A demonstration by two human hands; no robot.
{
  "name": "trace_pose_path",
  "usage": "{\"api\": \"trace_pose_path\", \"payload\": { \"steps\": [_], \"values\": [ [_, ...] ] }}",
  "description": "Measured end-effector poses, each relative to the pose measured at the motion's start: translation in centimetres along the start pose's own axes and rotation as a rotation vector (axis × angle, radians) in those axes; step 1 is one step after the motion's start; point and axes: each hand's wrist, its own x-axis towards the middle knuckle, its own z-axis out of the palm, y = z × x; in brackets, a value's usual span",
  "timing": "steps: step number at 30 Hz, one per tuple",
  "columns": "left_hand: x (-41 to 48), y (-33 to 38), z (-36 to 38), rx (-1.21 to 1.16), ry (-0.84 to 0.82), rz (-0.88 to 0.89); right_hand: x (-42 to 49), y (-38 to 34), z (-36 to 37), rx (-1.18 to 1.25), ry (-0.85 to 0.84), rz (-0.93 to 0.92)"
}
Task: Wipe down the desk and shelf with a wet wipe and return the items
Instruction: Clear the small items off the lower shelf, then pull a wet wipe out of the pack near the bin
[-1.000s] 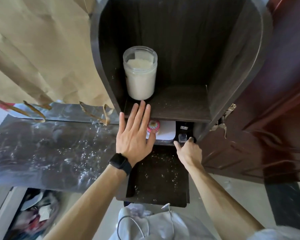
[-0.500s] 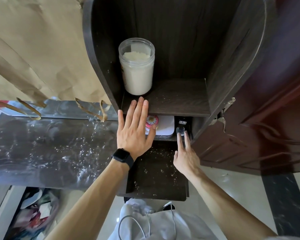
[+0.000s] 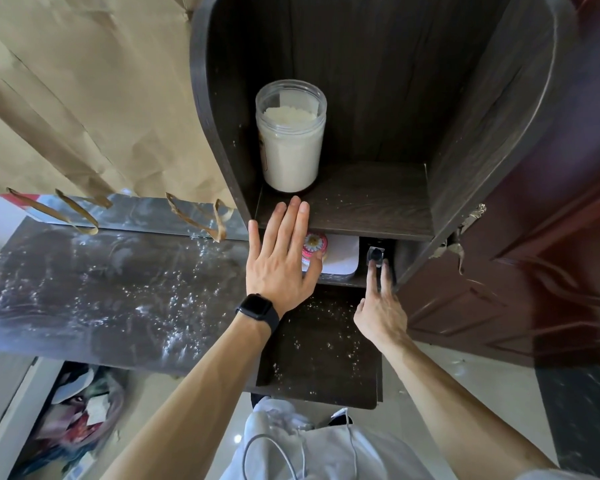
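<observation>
A clear jar of white grains stands at the left of the dark wooden shelf. My left hand, with a black watch, is flat with straight fingers, its tips on the shelf's front edge. It partly covers a pink flower-topped item and a white pack in the slot below the shelf. My right hand stretches two straight fingers to a small dark bottle at the right of that slot. The dark desk is speckled with white crumbs.
Torn brown paper hangs on the wall to the left. A dark red door is close on the right. A pull-out board with crumbs juts toward me. Clutter lies on the floor at lower left.
My right hand went from curled near the small bottle to two straight fingers against it. My left hand stayed flat, its fingertips ending up on the shelf edge.
</observation>
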Motion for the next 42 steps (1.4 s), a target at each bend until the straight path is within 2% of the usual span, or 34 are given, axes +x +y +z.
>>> {"api": "trace_pose_path", "payload": {
  "steps": [8,15,21,27,33,38,42],
  "values": [
    [0.0,-0.1,0.2,-0.009,-0.003,-0.001,0.2,0.2,-0.8,0.038,-0.042,0.012],
    [-0.2,-0.6,-0.2,-0.057,-0.084,0.033,-3.0,0.3,-5.4,0.107,-0.073,-0.003],
    [-0.3,-1.7,-1.1,-0.098,-0.175,0.120,-11.1,-0.5,-10.5,0.172,0.196,-0.023],
    [-1.3,-0.1,-3.0,-0.158,-0.232,0.135,-22.7,0.1,-11.8,0.183,0.477,0.186],
    [-11.0,11.7,-6.9,-0.373,-0.293,0.727,-37.4,2.4,-10.5,0.137,0.606,0.516],
    [-21.5,22.2,-12.2,-0.459,-0.452,1.216,-50.6,4.8,-8.8,0.067,0.700,0.844],
    [-30.0,29.5,-16.3,-0.486,-0.512,1.463,-61.8,6.7,-7.2,0.008,0.760,1.088]
  ]
}}
